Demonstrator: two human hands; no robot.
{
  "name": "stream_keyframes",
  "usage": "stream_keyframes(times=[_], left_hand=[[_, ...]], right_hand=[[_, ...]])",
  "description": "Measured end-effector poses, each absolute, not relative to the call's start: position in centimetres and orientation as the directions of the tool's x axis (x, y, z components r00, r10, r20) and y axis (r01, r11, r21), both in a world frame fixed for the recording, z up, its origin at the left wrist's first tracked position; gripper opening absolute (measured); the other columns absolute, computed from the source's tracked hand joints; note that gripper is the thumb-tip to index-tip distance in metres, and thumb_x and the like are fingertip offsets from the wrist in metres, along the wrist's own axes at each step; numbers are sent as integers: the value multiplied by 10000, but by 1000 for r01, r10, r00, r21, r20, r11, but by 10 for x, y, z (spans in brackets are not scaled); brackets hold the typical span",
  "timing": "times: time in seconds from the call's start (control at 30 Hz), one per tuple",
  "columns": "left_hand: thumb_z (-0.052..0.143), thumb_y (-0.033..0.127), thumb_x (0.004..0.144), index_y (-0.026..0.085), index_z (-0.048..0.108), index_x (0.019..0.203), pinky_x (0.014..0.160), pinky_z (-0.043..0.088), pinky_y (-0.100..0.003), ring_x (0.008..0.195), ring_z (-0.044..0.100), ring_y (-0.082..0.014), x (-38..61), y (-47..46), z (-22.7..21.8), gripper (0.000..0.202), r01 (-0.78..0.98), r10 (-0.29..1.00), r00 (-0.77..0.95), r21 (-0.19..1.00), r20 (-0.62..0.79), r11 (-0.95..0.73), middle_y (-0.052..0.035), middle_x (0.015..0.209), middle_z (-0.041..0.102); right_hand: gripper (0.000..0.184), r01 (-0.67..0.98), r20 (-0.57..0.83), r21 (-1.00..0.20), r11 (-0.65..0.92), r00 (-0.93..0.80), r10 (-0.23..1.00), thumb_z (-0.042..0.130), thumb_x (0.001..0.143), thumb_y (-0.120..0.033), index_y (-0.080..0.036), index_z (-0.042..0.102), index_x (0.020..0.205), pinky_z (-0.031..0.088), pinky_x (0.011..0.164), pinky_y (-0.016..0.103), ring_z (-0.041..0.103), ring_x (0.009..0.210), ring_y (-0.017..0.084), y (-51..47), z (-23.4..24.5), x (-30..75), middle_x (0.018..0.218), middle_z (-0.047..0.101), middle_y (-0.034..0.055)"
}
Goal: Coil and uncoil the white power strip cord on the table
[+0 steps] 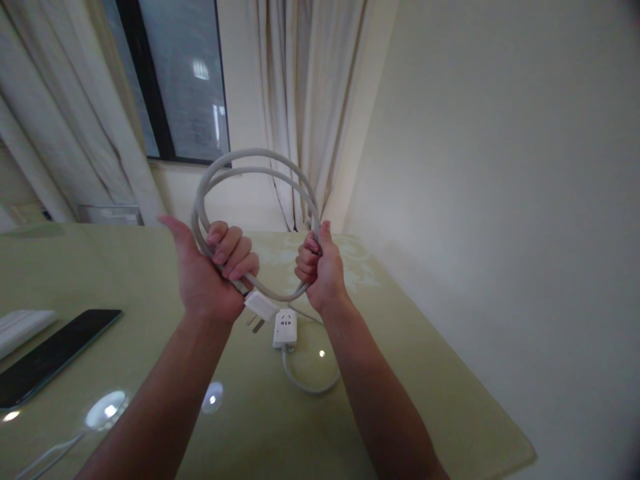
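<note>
A grey-white power cord [260,155] is looped into a coil and held up above the table between both hands. My left hand [213,270] is closed around the left side of the coil, its thumb sticking out to the left. Just below that palm hangs the cord's white plug [261,305], its metal prongs pointing down. My right hand [323,267] grips the coil's right side, thumb up. Lower down, a white socket block [285,328] lies on the table, and its cable [313,390] curves right and passes behind my right forearm.
The table [425,393] has a glossy greenish top. At left lie a dark flat phone-like slab [53,357] and a white box-like object [25,327]. A thin white cable [53,453] runs at lower left. A wall [490,200] borders the right side; curtains [313,87] and a window [183,80] stand behind.
</note>
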State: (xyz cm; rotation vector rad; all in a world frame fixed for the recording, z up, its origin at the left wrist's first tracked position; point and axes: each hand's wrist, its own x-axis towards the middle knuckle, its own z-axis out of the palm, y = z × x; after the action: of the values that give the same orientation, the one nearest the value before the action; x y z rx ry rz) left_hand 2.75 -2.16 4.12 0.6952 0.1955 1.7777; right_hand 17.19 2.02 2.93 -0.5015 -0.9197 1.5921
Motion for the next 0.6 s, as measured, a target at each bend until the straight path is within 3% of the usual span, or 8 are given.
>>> stream_keyframes(times=[0.17,0.33,0.47,0.6], left_hand=[[317,485,1165,205,579,801,353,248,-162,398,188,-74,23,-16,35,528,-856,931,-196,409,309,-316,78,519,269],[404,450,1146,197,601,809,402,324,-165,432,270,-73,20,-19,39,466,-837,949,-75,498,305,-226,70,571,281],[414,464,1139,193,555,722,363,233,-185,417,148,-68,21,-23,44,516,-760,947,-58,602,315,-246,77,563,216],[495,540,1100,205,428,645,329,130,-210,405,63,-67,25,-23,43,569,-693,935,-148,641,322,-330,85,545,171]], right_hand=[[706,-647,158,-763,-13,-205,966,620,907,-824,-247,306,649,70,359,189,41,442,54,22,30,175,507,168,-142],[714,-664,162,-747,40,-123,979,608,902,-839,-249,295,651,84,358,194,45,451,61,28,30,178,525,168,-138],[713,-644,201,-755,123,-49,978,604,882,-863,-249,322,655,81,368,207,72,450,61,31,25,177,542,187,-131],[689,-509,312,-814,282,26,950,559,888,-881,-254,372,671,117,385,226,149,439,65,28,17,172,550,254,-111]])
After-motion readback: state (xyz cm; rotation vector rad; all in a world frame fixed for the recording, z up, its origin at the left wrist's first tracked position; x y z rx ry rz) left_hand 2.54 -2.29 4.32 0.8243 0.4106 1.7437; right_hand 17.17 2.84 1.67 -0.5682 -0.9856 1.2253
